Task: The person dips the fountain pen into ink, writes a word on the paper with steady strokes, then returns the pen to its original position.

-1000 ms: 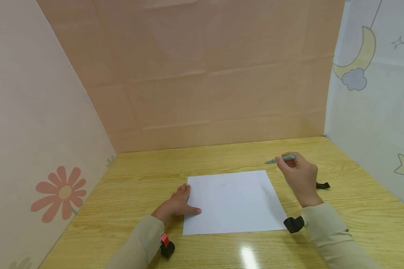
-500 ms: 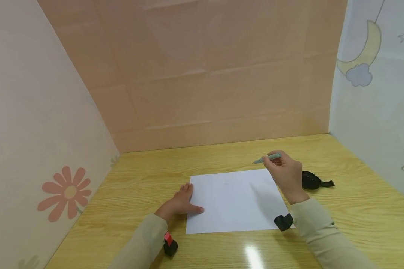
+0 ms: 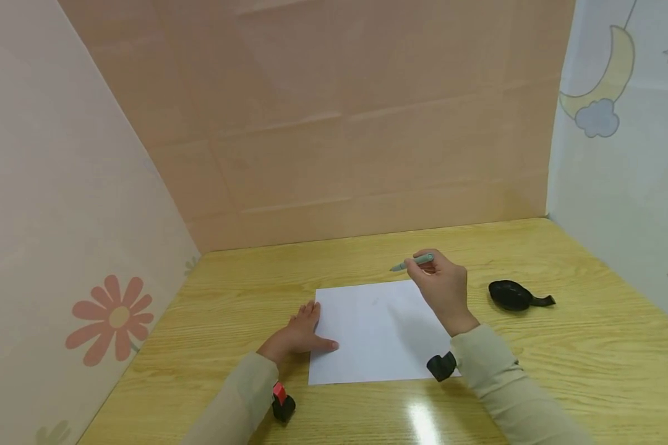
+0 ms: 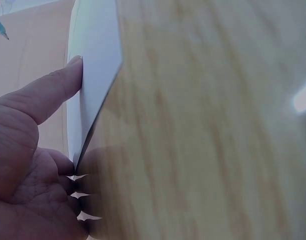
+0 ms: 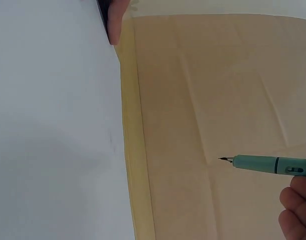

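Observation:
A white sheet of paper point(image 3: 362, 343) lies on the wooden table. My left hand point(image 3: 302, 334) rests at its left edge, thumb on the paper and the other fingertips down along the edge. Above the far right part of the sheet, my right hand point(image 3: 441, 287) pinches a green fountain pen point(image 3: 414, 262). The pen points left, its bare nib point(image 5: 225, 159) raised off the paper in the right wrist view. In the left wrist view the thumb point(image 4: 55, 87) lies extended over the paper.
To the right of the paper sits a black oval dish with a short handle point(image 3: 512, 295). A tan covered panel point(image 3: 339, 154) rises along the table's far edge. Pale printed walls point(image 3: 618, 185) flank both sides.
My right hand has moved left with the pen, from beside the sheet to over it. The black dish, mostly hidden before, now shows fully. My left hand stays on the sheet's edge.

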Motion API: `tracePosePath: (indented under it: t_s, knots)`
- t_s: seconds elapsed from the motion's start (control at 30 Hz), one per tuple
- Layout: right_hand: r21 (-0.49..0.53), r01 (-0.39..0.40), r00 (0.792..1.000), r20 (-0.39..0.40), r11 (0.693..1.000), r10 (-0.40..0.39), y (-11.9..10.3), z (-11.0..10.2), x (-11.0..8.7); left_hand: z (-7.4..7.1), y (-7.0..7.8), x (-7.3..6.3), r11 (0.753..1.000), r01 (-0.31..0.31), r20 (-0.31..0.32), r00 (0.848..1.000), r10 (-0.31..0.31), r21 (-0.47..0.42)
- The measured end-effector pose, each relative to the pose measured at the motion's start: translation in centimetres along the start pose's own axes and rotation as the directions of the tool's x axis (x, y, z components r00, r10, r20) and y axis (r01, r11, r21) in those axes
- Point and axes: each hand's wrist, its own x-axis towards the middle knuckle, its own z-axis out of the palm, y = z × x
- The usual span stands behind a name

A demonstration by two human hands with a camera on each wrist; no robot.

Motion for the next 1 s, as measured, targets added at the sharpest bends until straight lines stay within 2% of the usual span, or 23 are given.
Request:
tracePosePath:
  t_s: [0.43, 0.77, 1.0]
  knots:
    - [0.053, 0.029, 0.998, 0.055, 0.998, -0.032, -1.1, 3.2, -1.4, 0.1, -0.1, 0.2, 1.0, 0.012, 0.0, 1.0, -0.012, -0.005]
    - [0.075, -0.063, 0.989, 0.14, 0.995, 0.052, -1.5, 4.8, -2.4, 0.1, -0.2, 0.6, 1.0, 0.029, 0.002, 1.0, -0.029, 0.011]
    - [0.065, -0.056, 0.987, 0.155, 0.996, 0.046, -1.1, 5.7, -3.0, 0.1, -0.1, 0.4, 1.0, 0.022, 0.008, 1.0, -0.022, -0.007]
